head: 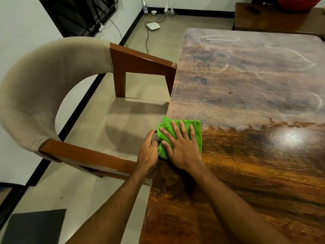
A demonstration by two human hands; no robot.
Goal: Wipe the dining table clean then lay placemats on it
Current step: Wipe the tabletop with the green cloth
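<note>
Wooden and glossy, the dining table (pixel 246 155) fills the right side of the view, with a bright glare spot on its near half and pale dusty streaks across the duller far half. At its left edge the right hand (pixel 182 148) lies flat, fingers spread, pressing down on a folded green cloth (pixel 197 131). Just beside it the left hand (pixel 148 152) curls at the table's edge, fingertips pinching the cloth's overhanging corner. Beyond the hands a beige padded chair (pixel 35 88) with brown wooden arms stands against the table, and a white box (pixel 153 25) with cables sits on the floor by the far wall
</note>
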